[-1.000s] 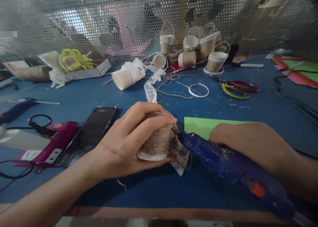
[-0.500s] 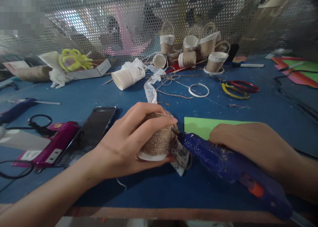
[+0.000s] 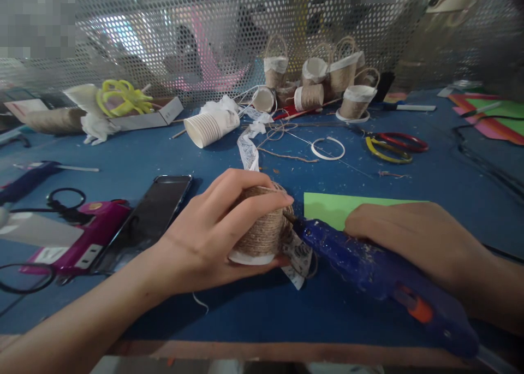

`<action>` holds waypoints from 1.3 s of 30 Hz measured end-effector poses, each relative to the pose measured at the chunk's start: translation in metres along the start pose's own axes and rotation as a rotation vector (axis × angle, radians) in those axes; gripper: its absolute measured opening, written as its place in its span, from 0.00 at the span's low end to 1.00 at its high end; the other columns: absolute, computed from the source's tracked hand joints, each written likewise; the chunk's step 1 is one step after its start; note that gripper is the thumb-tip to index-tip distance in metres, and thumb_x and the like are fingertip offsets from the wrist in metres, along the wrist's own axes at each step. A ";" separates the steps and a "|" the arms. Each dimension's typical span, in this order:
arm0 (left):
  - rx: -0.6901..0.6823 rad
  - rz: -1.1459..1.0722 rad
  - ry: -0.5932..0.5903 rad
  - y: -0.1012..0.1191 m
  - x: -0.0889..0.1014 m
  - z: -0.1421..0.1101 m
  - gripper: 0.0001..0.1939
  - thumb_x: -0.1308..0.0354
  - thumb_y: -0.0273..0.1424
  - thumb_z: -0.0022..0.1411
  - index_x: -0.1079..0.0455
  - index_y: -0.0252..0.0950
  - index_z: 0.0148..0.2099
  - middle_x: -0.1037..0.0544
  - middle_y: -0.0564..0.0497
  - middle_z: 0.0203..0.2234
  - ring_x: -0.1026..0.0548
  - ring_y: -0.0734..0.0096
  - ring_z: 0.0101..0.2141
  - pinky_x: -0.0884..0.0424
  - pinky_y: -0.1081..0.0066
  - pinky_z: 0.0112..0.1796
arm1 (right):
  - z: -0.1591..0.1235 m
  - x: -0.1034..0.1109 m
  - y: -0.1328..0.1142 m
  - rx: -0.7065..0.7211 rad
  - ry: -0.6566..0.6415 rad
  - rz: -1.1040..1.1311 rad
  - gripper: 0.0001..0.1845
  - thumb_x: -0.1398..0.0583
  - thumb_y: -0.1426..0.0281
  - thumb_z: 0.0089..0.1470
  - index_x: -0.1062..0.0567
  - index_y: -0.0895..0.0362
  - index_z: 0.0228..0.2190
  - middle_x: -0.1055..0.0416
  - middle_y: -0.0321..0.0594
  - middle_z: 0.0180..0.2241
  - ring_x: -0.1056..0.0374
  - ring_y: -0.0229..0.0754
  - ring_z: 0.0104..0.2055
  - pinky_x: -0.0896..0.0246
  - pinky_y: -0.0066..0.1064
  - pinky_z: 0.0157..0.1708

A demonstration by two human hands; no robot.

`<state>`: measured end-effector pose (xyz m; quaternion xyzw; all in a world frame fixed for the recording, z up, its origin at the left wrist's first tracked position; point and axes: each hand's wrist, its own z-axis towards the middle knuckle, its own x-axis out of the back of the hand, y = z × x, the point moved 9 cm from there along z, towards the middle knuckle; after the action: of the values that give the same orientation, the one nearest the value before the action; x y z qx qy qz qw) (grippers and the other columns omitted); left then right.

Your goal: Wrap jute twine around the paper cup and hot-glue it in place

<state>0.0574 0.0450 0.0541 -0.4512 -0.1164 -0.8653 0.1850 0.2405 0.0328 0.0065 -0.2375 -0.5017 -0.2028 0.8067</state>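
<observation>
My left hand wraps round a paper cup wound with brown twine, which lies tilted with its white rim toward me. A strip of white lace hangs at the cup's right side, partly hidden. In my right hand is a blue glue gun with an orange switch; my fingers round its handle are mostly hidden behind it. The gun's nozzle points left and reaches the twine-wound side near my left fingertips. Under the gun and right hand lies a green paper sheet.
Several twine-wrapped baskets stand at the back by a perforated metal screen. Stacked paper cups, a white ring and scissors lie mid-table. At left are a phone, a magenta power strip and another glue gun.
Almost nothing differs. Both hands, the cup and the glue gun keep nearly the same position, with only a very slight shift.
</observation>
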 end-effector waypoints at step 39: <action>-0.048 0.060 -0.135 0.005 -0.013 -0.001 0.24 0.36 0.38 0.66 0.33 0.33 0.59 0.28 0.37 0.50 0.26 0.49 0.54 0.20 0.54 0.46 | 0.005 -0.001 -0.009 0.083 -0.011 -0.069 0.12 0.54 0.63 0.73 0.34 0.52 0.42 0.27 0.36 0.32 0.31 0.43 0.27 0.42 0.38 0.25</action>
<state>0.0653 0.0430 0.0430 -0.5159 -0.0943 -0.8296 0.1917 0.2317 0.0283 0.0095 -0.1876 -0.5219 -0.2083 0.8056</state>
